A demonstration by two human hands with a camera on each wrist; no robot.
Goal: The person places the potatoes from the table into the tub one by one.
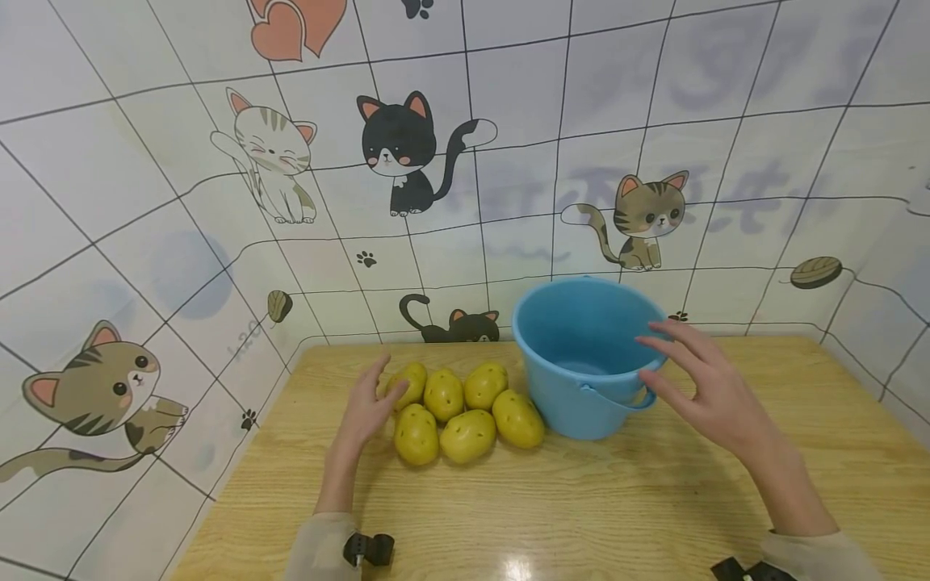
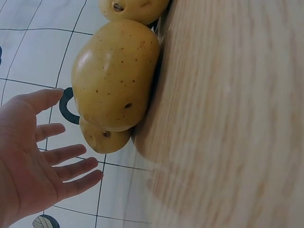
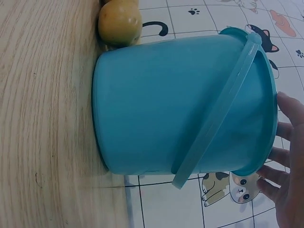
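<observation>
In the head view, on a light wood-grain table [image 1: 523, 504], six yellow oval potatoes [image 1: 444, 395] in a close group, to the right of the left hand [image 1: 366, 411] and to the left of a light-blue round plastic bucket [image 1: 581, 411]. Left hand released, with fingers extended and thumb apart, holding nothing. Right hand [image 1: 715, 399] also released, beside the bucket's right side, with parted fingers overlapping the rim in this view. Front-left potato [image 1: 416, 434] with long axis pointing away from the person; front-middle potato [image 1: 468, 436] lying more sideways; right-most potato [image 1: 518, 420] slanting from back left to front right. Bucket upright, with wide mouth upward. Rear-left potato [image 1: 415, 384] partly hidden behind the left thumb.

In the left wrist view, turned sideways, one large near potato, long axis roughly along the table surface; another partly hidden behind it, a third cut off by the upper edge. Palm visible, fingertips apart from the near potato.

In the right wrist view, also turned sideways, a flat blue handle [image 3: 217, 112] slanting across the bucket's side. Beside the base, one potato. Right hand cut off by the picture's edge, with fingertips at the rim; cannot tell whether touching.
</observation>
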